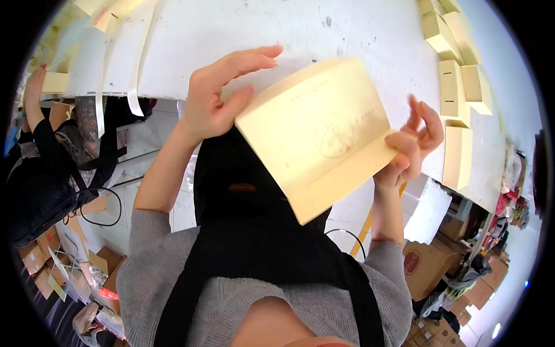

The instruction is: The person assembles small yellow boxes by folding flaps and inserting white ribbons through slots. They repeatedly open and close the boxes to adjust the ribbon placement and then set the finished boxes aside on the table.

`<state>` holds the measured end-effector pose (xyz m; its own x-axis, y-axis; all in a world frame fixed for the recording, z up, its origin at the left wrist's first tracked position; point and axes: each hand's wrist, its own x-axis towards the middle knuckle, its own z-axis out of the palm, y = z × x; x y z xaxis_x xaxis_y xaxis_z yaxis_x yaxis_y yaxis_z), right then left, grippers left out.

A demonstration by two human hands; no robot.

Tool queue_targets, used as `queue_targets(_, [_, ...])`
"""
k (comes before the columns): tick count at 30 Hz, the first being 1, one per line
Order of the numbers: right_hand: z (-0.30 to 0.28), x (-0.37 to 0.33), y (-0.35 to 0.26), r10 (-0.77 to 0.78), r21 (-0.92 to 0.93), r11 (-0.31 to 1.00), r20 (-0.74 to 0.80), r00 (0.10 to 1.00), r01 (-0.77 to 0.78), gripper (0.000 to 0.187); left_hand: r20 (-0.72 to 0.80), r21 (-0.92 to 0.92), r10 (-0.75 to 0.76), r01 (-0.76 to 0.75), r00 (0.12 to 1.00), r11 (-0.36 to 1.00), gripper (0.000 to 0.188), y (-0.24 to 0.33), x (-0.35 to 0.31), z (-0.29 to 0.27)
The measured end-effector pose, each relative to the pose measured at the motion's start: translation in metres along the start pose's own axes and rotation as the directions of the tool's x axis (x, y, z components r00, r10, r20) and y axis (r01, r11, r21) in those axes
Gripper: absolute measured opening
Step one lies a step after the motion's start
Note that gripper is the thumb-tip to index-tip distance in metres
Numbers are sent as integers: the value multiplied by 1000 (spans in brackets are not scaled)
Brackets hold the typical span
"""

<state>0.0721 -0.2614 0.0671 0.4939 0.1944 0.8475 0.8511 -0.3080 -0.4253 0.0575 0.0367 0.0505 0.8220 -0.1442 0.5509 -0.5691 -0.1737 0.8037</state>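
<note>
R hand point(413, 146) pinches cream box point(300, 133) at its R end; L hand point(222, 92) spread, thumb by box's L edge. More boxes point(450, 92) far R on desk point(254, 29).

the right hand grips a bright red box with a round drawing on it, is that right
Not quite: the head view shows that the box is pale yellow, not bright red. The right hand does grip it, and the round drawing is on it.
</note>
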Motion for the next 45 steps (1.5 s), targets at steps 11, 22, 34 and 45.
queue_targets(11, [34,26,12,-54,153,987,-8,999,54,47,206,-1,-52,53,977,999,45,-1,8,-26])
queue_targets(22, [25,-23,-19,-372,-83,876,513,774,475,10,-470,-97,-458,471,755,877,31,-53,51,-31])
queue_targets(34, [49,99,-7,93,-234,969,628,773,74,9,182,631,221,-286,958,721,11,37,75,-5])
queue_targets(45, [84,117,6,266,-250,962,759,595,-111,7,88,558,164,-185,983,809,27,30,76,-5])
